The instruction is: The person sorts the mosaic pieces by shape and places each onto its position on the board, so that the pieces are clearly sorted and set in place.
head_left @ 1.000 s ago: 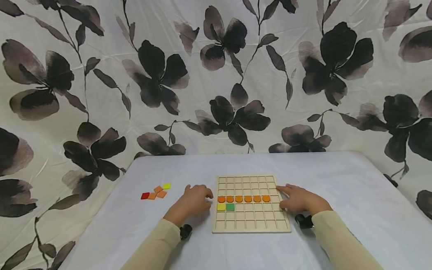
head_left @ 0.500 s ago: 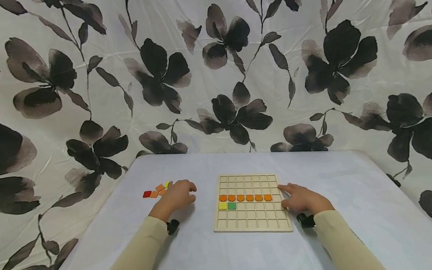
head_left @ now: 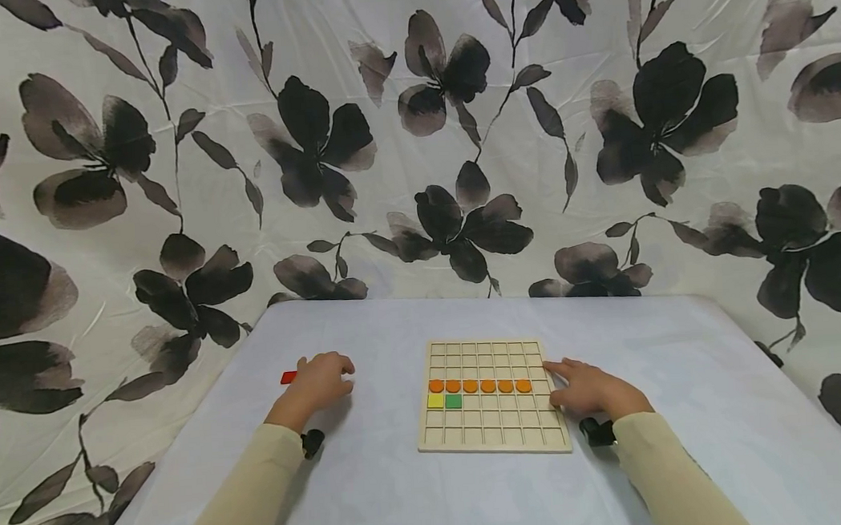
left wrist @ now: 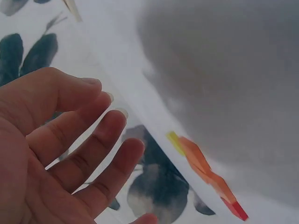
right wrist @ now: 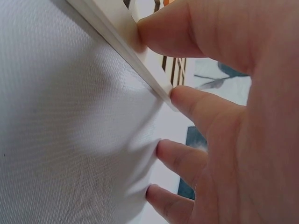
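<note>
My left hand (head_left: 316,388) hovers over the loose square tiles at the left, its fingers loosely bent and holding nothing. A red tile (head_left: 288,377) peeks out beside it in the head view. The left wrist view also shows a yellow tile (left wrist: 175,142) and several orange tiles (left wrist: 198,161), apart from the fingers. Thumb and index finger of my right hand (head_left: 590,387) rest on the right edge of a wooden grid board (head_left: 494,433); its other fingertips touch the cloth. On the board lie a row of orange discs (head_left: 471,387), a yellow square (head_left: 435,401) and a green square (head_left: 454,402).
A white cloth covers the table (head_left: 493,499). Behind it hangs a floral curtain (head_left: 385,160). A dark wrist device (head_left: 313,442) sits on the left wrist and another wrist device (head_left: 597,431) on the right.
My left hand has moved left from beside the board to the loose tiles, hiding most of them in the head view. The right hand stays at the board's edge.
</note>
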Demonstrator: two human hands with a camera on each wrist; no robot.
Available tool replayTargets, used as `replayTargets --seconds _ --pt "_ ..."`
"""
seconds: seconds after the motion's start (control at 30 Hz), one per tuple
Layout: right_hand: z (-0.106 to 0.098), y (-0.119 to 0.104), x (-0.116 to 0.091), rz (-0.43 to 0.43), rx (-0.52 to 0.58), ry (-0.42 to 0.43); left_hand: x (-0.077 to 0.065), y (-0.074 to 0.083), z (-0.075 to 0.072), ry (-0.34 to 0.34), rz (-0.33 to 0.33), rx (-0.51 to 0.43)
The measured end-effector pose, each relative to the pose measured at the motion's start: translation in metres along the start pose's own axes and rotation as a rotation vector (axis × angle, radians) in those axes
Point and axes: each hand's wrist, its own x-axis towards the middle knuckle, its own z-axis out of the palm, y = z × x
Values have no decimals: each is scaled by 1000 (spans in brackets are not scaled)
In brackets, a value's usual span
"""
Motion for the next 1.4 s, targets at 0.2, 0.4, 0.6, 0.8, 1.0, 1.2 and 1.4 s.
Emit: replayTargets --seconds 0.2,0.4,0.6,0.8,1.0,1.2,1.4 --pt "1 0 -1 -4 3 1 0 -16 -1 -1 -21 -3" --pt "1 1 0 -14 -4 4 4 -29 -1 -16 -67 -11" --pt "0 1 -1 -13 3 9 9 -34 -1 -13 -108 -23" --pt "-1 0 -2 -13 20 9 11 -33 -3 -21 -142 6" --pt "1 2 -1 -10 31 14 17 -36 1 -39 -164 51" --pt "5 6 4 -8 21 19 19 -35 4 -34 -185 72" --pt "5 7 6 -2 19 23 22 -35 3 -36 -187 71"
